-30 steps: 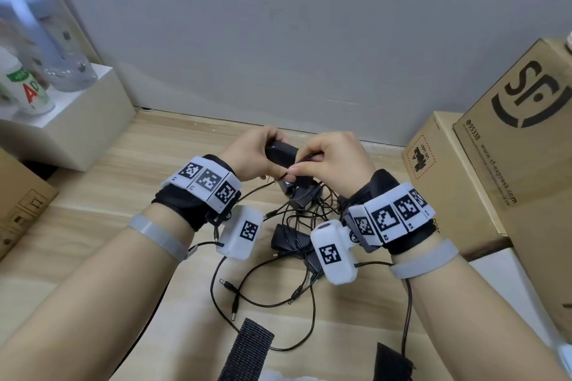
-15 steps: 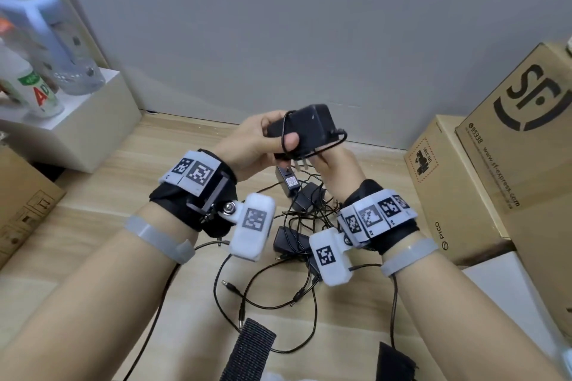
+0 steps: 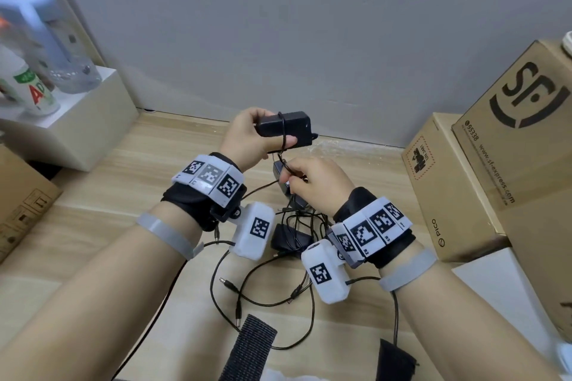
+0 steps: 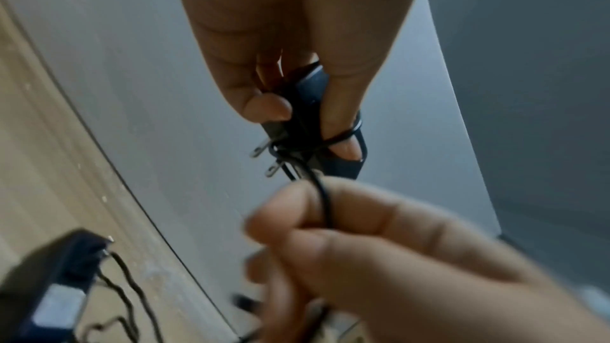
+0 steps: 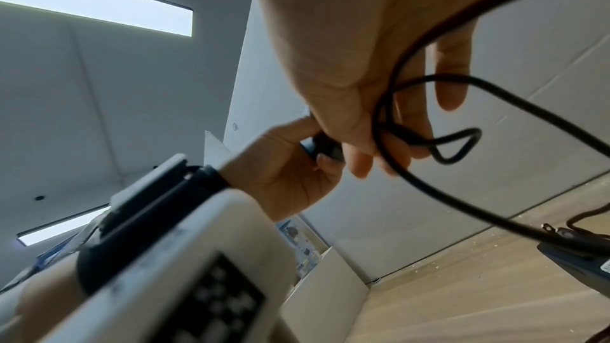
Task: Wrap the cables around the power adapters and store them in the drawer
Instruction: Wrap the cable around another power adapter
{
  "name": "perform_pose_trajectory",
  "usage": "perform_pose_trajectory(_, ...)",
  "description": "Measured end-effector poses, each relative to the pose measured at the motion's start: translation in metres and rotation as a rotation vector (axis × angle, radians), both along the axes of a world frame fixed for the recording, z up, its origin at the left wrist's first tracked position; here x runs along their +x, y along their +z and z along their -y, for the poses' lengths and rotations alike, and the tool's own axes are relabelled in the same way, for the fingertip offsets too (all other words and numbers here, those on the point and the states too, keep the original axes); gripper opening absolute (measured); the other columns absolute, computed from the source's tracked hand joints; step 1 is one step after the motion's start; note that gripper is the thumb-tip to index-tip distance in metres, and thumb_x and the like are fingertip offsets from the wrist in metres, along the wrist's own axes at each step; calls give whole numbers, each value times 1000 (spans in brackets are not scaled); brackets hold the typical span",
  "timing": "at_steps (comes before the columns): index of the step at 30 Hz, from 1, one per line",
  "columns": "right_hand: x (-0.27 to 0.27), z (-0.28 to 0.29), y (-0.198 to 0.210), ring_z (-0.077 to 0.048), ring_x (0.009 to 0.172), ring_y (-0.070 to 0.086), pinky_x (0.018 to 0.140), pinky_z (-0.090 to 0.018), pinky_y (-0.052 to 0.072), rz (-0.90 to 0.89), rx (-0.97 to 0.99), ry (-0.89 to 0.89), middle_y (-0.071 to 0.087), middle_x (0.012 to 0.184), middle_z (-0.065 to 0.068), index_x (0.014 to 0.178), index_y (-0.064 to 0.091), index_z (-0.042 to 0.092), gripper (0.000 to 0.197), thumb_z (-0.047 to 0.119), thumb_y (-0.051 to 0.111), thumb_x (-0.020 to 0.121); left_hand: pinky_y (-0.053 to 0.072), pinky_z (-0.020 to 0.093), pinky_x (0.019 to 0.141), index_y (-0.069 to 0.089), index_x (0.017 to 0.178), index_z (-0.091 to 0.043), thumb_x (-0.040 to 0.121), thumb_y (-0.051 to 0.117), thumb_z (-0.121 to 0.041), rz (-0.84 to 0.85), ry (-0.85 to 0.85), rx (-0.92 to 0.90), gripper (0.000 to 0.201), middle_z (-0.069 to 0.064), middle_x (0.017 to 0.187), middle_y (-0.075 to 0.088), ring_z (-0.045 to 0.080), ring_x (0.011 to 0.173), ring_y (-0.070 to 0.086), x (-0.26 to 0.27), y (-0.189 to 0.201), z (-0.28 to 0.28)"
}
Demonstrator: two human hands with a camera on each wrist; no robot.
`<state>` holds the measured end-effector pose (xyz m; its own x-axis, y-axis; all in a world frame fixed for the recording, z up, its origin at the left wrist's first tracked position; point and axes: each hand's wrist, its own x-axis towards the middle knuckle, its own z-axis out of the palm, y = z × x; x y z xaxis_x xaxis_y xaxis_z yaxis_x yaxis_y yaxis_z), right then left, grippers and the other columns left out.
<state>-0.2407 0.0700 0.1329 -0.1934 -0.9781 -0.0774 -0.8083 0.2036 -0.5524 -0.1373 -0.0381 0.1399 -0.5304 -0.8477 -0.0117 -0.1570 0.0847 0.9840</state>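
Head view: the adapter (image 3: 284, 131) is gripped by the left hand (image 3: 247, 139). Its cable (image 3: 283, 158), wound once, is pinched by the right hand (image 3: 315, 182) at six o'clock. Tension should be kept while winding.

Right hand (image 3: 312, 184) now below adapter (image 3: 286, 132), pulling cable (image 3: 282, 145) down; cable turn now crosses adapter, left hand (image 3: 247, 139) lifts it higher.

adapter (image 3: 286, 132): in my left hand (image 3: 247, 139), above the table (image 3: 130, 192)
cable (image 3: 283, 158): ran down to my right hand (image 3: 315, 184)
boxes (image 3: 464, 182): right of me
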Motion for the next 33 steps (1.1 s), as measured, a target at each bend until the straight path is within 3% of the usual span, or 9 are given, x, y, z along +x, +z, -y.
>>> perform_pose_trajectory(3, 3, -4, 6, -19, 89, 56, 73, -27, 36, -104, -45, -1, 65, 87, 4, 83, 67, 25, 20, 16, 51, 80, 46, 29, 62, 52, 75, -18, 58, 85, -12, 218, 6, -248, 37, 0, 78, 57, 16, 69, 54, 2, -5, 3)
perform_pose_trajectory(5, 4, -4, 11, -18, 95, 54, 79, -26, 32, -186, -72, 12, 67, 93, 6, 91, 70, 24, 23, 17, 51, 81, 44, 30, 63, 56, 80, -15, 57, 83, -11, 387, -28, -378, 36, 5, 86, 58, 21, 76, 55, 2, -8, 6)
perform_pose_trajectory(9, -3, -1, 15, -18, 96, 53, 90, -31, 31, -306, -87, 39, 68, 90, 8, 83, 70, 27, 22, 17, 52, 77, 38, 19, 52, 55, 87, -18, 59, 85, -12, 698, -341, -267, 42, -4, 76, 58, 10, 65, 52, 3, -10, 10)
perform_pose_trajectory(12, -15, 1, 10, -17, 93, 55, 86, -31, 32, -320, -115, 18, 67, 87, 9, 77, 70, 26, 20, 15, 54, 76, 43, 18, 55, 54, 85, -19, 56, 87, -15, 724, -509, -202, 44, -7, 73, 57, 12, 67, 54, 5, -7, 14)
perform_pose_trajectory(16, -27, 1, -2, -17, 94, 56, 87, -30, 34, -253, -161, -12, 69, 93, 9, 88, 73, 28, 23, 15, 55, 81, 51, 29, 66, 55, 82, -19, 57, 85, -7, 556, -688, -28, 42, 1, 78, 62, 19, 71, 58, 13, -5, 18)
perform_pose_trajectory(18, -30, 1, -7, -19, 93, 57, 84, -30, 35, -232, -181, -19, 69, 92, 8, 92, 73, 28, 24, 15, 55, 82, 50, 36, 71, 57, 85, -17, 46, 88, -21, 465, -764, 36, 50, 6, 81, 63, 23, 73, 59, 16, -7, 19)
perform_pose_trajectory(22, -32, 0, -13, -23, 95, 57, 85, -40, 42, -172, -186, -43, 67, 97, 3, 97, 71, 24, 20, 21, 55, 87, 54, 25, 58, 56, 90, -11, 32, 92, -40, 185, -807, 240, 74, 2, 73, 69, 15, 63, 66, 18, -12, 20)
perform_pose_trajectory(27, -31, 3, -19, -24, 93, 55, 88, -41, 42, -80, -96, -90, 64, 98, -4, 99, 65, 18, 18, 16, 50, 91, 54, 21, 59, 61, 99, -7, 37, 92, -39, -116, -746, 421, 76, 3, 82, 72, 13, 71, 67, 12, -23, 14)
perform_pose_trajectory(33, -27, 8, -31, -26, 88, 60, 79, -37, 46, -116, 103, -49, 67, 93, -3, 95, 63, 19, 18, 29, 49, 90, 54, 22, 70, 61, 104, -9, 44, 91, -37, -472, -563, 671, 72, 6, 94, 66, 14, 79, 65, 2, -28, 11)
